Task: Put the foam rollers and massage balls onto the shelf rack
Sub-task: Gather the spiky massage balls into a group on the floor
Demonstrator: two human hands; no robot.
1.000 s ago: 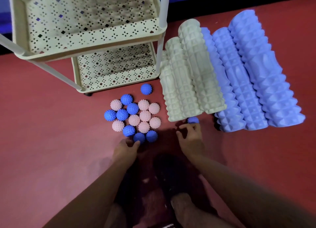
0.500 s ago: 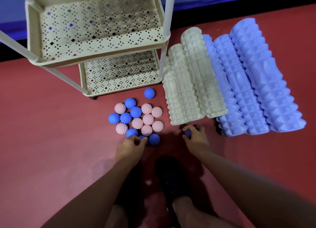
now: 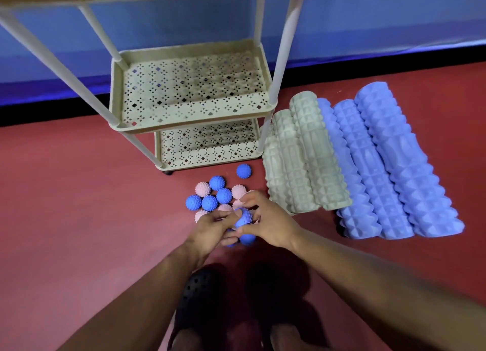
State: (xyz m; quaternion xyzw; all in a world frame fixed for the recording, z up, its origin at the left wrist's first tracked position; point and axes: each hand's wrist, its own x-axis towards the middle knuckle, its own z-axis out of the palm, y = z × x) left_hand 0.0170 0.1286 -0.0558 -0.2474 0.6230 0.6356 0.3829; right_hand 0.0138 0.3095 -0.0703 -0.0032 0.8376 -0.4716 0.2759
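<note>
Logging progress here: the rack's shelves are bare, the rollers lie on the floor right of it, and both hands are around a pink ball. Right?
One slip: the ball between the left hand and right hand is blue, not pink, as the head view shows. The rack shelves are bare and the rollers lie right of it.

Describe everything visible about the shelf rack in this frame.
The shelf rack is cream-coloured, apparently plastic, with white poles at its corners. Two shallow rectangular trays with raised rims and perforated diamond-pattern floors show fully; a third tier's edge crosses the top of the frame. It stands upright on the red floor, on small dark feet, against a blue wall. Both visible trays hold nothing; no hand touches it.
</note>
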